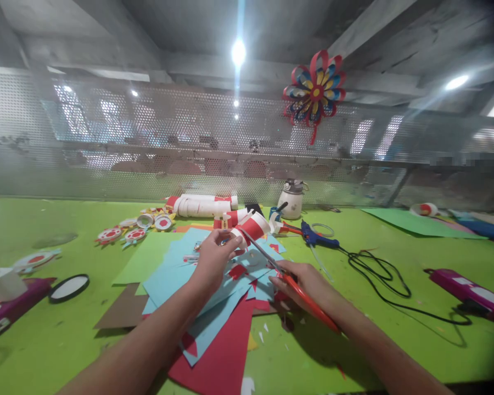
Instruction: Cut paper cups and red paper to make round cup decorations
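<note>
My left hand (214, 258) holds a red and white paper cup (253, 227) by its rim, tilted over a pile of blue and red paper sheets (214, 307). My right hand (308, 285) grips red-handled scissors (288, 280), whose blades reach up to the cup's edge. Small red paper scraps (239, 270) lie on the blue sheets under both hands.
On the green table (66, 340): stacked cups (201, 206), paper flower discs (135, 235), a blue glue gun (315, 236) with a black cord (379, 274), a white glue pot (291, 198), pink staplers (471, 293) at right and left (8, 312), a round black lid (69, 287). A paper pinwheel (315, 92) hangs on the mesh wall.
</note>
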The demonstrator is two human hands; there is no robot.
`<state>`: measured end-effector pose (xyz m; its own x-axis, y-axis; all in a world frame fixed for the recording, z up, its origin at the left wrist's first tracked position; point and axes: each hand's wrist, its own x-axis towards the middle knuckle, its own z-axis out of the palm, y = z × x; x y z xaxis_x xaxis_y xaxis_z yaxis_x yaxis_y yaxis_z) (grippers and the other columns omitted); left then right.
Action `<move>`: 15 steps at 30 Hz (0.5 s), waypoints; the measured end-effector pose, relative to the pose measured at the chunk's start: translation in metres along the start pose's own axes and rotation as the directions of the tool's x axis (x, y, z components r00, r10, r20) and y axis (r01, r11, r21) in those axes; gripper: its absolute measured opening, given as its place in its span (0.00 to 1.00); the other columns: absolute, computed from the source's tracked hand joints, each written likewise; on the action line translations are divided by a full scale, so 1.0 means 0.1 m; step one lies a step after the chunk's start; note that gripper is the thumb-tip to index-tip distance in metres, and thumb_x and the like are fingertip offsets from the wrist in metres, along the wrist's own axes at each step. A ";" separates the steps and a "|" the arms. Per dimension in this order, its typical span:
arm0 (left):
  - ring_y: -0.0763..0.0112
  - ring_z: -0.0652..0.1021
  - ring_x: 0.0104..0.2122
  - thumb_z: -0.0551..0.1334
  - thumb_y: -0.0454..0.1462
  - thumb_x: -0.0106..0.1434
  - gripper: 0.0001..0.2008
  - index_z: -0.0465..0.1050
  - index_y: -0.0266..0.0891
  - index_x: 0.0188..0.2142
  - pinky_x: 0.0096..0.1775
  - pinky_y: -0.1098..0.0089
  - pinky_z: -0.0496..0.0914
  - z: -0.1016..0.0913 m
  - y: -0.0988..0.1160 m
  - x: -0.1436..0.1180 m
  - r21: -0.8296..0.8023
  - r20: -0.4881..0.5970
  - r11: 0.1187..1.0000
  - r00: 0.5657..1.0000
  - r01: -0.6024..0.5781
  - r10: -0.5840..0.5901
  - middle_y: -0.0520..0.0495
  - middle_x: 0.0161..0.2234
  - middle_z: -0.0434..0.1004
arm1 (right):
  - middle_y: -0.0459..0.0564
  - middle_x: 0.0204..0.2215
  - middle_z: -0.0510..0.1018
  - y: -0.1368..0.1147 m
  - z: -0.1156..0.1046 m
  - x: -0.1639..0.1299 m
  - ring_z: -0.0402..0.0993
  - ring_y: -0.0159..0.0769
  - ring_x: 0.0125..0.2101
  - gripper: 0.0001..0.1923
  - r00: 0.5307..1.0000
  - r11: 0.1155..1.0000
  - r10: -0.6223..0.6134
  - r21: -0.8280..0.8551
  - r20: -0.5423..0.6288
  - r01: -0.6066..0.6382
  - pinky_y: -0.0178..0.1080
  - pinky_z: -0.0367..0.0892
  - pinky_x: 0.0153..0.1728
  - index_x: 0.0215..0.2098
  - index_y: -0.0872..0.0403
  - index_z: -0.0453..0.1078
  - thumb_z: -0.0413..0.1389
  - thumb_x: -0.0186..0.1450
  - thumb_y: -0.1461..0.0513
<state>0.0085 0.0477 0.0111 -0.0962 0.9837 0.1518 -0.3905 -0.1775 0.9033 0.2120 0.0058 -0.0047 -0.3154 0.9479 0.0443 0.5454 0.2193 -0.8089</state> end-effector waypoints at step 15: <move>0.68 0.77 0.29 0.70 0.36 0.43 0.16 0.69 0.35 0.32 0.37 0.61 0.72 0.03 0.03 -0.04 0.042 -0.022 0.999 0.999 -0.022 0.023 0.45 0.34 0.74 | 0.43 0.17 0.69 -0.25 0.06 -0.06 0.68 0.32 0.16 0.09 0.996 0.998 0.045 -0.046 -0.081 -0.049 0.31 0.61 0.16 0.30 0.56 0.69 0.55 0.58 0.58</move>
<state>0.0105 0.0436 0.0140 -0.1249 0.9785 0.1641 -0.3496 -0.1982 0.9157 0.1957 -0.0064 0.0118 -0.2265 0.9724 0.0556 0.5952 0.1833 -0.7824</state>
